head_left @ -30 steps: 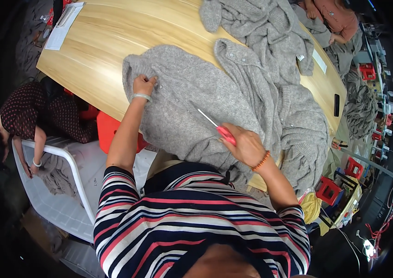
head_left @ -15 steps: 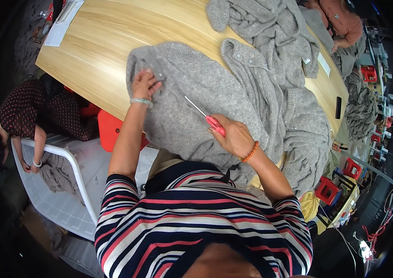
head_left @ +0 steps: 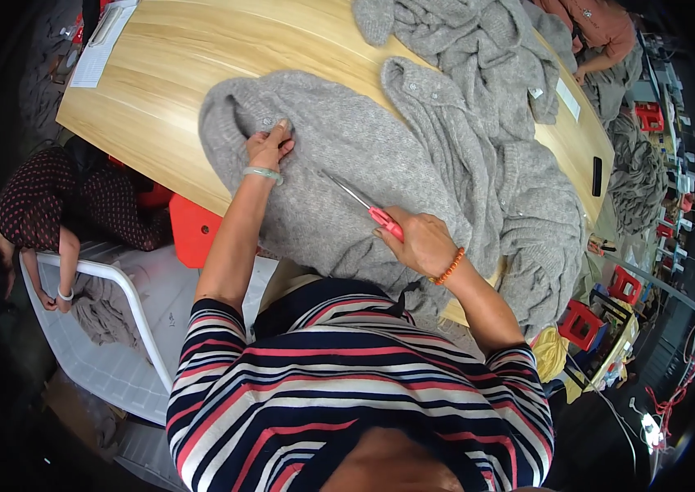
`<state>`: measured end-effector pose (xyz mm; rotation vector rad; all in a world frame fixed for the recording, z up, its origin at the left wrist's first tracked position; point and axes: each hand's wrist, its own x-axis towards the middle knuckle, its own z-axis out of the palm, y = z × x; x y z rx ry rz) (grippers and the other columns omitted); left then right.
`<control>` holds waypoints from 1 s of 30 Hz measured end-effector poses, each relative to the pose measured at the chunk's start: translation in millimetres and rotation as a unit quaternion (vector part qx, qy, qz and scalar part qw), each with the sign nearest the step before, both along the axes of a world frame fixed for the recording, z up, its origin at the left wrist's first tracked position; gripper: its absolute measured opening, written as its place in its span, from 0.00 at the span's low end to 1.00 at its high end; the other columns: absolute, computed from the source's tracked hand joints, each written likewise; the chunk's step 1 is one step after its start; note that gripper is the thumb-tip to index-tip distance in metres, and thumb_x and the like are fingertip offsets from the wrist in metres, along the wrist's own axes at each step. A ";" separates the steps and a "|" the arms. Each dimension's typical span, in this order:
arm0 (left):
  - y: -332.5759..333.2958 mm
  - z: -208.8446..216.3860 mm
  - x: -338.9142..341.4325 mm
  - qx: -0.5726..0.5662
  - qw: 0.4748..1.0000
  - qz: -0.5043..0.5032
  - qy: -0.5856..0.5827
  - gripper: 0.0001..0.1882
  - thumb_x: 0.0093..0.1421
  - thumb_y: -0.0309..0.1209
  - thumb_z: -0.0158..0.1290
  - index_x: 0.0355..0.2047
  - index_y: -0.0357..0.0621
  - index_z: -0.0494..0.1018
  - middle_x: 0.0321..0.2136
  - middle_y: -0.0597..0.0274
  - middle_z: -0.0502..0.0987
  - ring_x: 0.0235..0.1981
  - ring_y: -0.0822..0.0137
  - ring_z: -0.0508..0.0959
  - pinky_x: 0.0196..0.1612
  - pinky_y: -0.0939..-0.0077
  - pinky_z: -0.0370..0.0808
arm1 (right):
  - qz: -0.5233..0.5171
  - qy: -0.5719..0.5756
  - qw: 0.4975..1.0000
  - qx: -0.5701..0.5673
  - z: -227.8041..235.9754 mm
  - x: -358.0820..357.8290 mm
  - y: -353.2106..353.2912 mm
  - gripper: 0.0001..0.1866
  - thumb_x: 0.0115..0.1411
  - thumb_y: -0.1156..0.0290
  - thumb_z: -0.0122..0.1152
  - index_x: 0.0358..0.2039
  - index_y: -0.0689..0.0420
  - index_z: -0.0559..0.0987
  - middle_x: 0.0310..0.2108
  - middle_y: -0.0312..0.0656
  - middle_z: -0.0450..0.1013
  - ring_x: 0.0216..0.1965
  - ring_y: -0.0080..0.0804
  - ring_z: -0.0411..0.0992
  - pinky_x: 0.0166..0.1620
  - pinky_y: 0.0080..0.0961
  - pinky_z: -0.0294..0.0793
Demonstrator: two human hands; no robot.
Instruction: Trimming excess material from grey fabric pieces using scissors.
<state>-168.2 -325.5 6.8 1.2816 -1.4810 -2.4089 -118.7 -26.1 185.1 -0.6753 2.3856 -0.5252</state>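
Observation:
A grey knitted cardigan lies on the wooden table right in front of me, its rounded edge folded over at the left. My left hand pinches the knit just below a small button, thumb and fingers pressed together. With my right hand I hold scissors by their pink handles. Their metal blades point up and left over the cardigan, a short way from my left hand, and look closed or nearly so. More grey cardigans lie heaped to the right, one against the front piece.
Bare wood shows on the table at the far left, beside a clipboard with paper. A dark phone-like object lies near the right edge. At left, a person bends over a white bin; another person stands far right.
My left hand has gone from spread fingers to a pinch on the knit, lifting its edge. The cardigan has shifted slightly left. The scissors' blades have turned a little.

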 end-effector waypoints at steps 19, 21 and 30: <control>57.9 23.4 68.3 0.093 0.995 -0.005 0.047 0.12 0.58 0.33 0.65 0.38 0.47 0.74 0.31 0.65 0.77 0.31 0.73 0.76 0.32 0.77 0.74 | -0.028 -0.014 1.000 -0.001 17.3 14.9 24.8 0.16 0.61 0.61 0.60 0.44 0.57 0.73 0.30 0.54 0.78 0.34 0.56 0.77 0.39 0.47 0.76; 61.4 19.4 67.0 0.063 0.993 0.039 0.090 0.26 0.58 0.36 0.66 0.51 0.37 0.70 0.41 0.58 0.79 0.42 0.67 0.76 0.45 0.72 0.75 | 0.008 -0.026 1.000 0.011 24.1 18.0 25.5 0.15 0.62 0.59 0.59 0.42 0.57 0.74 0.29 0.54 0.78 0.33 0.57 0.77 0.39 0.48 0.76; 64.5 -25.9 78.9 -0.233 0.969 -0.072 -0.042 0.30 0.61 0.51 0.58 0.32 0.27 0.77 0.32 0.60 0.79 0.33 0.68 0.74 0.39 0.70 0.72 | 0.001 -0.031 1.000 -0.006 31.1 20.0 15.5 0.16 0.62 0.57 0.59 0.39 0.57 0.75 0.26 0.54 0.77 0.31 0.57 0.77 0.37 0.48 0.75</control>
